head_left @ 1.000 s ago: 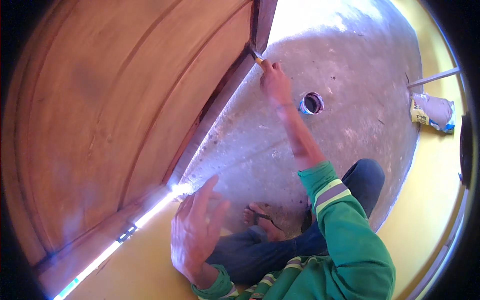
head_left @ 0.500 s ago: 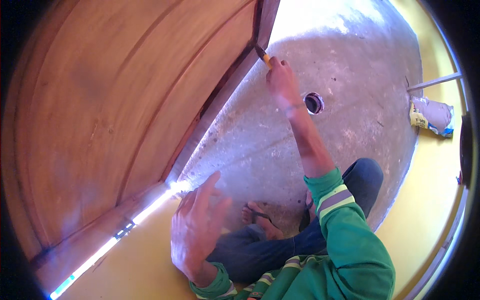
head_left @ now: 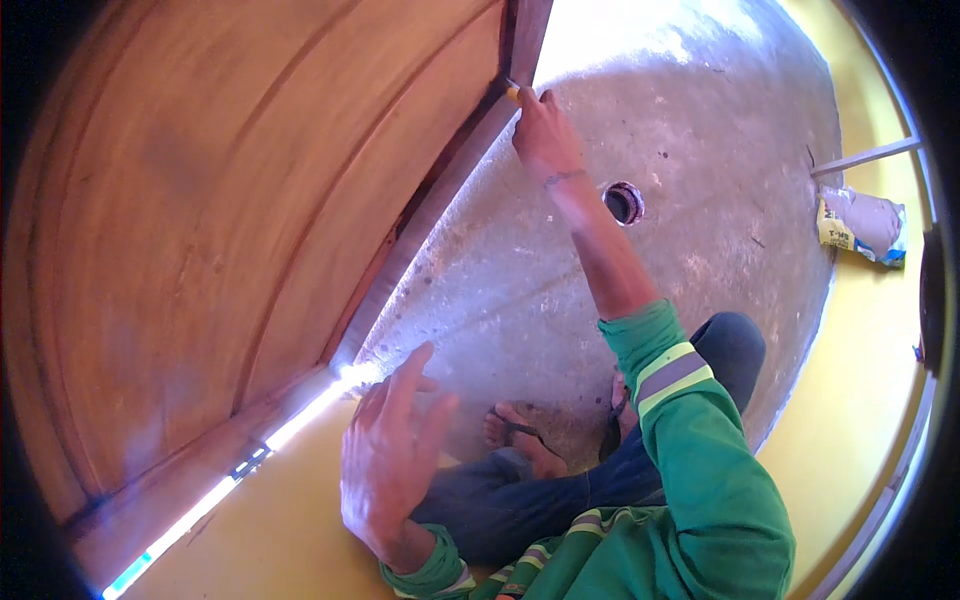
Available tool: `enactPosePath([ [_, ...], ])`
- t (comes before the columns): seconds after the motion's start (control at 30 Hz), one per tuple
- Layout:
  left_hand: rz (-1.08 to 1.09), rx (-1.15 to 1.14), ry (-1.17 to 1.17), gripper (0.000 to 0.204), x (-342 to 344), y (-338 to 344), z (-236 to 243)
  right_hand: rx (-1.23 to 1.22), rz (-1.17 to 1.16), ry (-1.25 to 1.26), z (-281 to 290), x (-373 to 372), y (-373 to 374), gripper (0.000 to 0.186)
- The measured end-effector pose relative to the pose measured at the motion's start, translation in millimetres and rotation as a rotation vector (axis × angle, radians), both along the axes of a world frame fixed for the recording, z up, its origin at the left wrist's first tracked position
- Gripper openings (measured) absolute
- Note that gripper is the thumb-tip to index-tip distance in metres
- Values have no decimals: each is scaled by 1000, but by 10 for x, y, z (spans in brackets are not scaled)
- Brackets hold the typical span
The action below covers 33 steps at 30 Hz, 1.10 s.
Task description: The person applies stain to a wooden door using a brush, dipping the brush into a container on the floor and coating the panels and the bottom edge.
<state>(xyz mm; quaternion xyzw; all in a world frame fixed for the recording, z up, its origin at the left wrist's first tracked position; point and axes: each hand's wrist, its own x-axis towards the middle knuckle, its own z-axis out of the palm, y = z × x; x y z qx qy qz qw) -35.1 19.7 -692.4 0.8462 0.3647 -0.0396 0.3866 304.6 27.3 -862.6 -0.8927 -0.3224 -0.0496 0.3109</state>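
My right hand is closed around a small paintbrush with a yellow handle. Its tip meets the lower edge of a brown wooden door, near the door's far corner; the bristles barely show there. The door fills the left side, its panels marked by curved dark grooves. My left hand is raised above my lap, fingers apart and holding nothing, close to the door's near lower corner. To the right of my right wrist, a small round open container with a dark inside stands on the floor.
Grey concrete floor stretches between the door and a yellow wall. A crumpled bag leans by the wall at the right, below a thin bar. My sandaled foot rests before me. Bright light comes through the gap under the door.
My right hand has moved slightly farther away and to the left, bringing the paintbrush up against the door's edge. My left hand has stayed nearly still.
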Motion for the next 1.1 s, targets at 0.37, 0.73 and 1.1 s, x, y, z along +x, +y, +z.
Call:
enactPosePath([
  [0.37, -13, 29, 9, 49, -36, 32, -27, -64, 70, -104, -215, -186, -213, 34],
  [0.73, -26, 104, 9, 50, -107, 95, -67, 57, 346, 2, -224, -264, -399, 37],
  [1.1, -38, 51, 54, 50, 0, -13, -54, 235, 466, 546, -563, -1451, -403, 36],
])
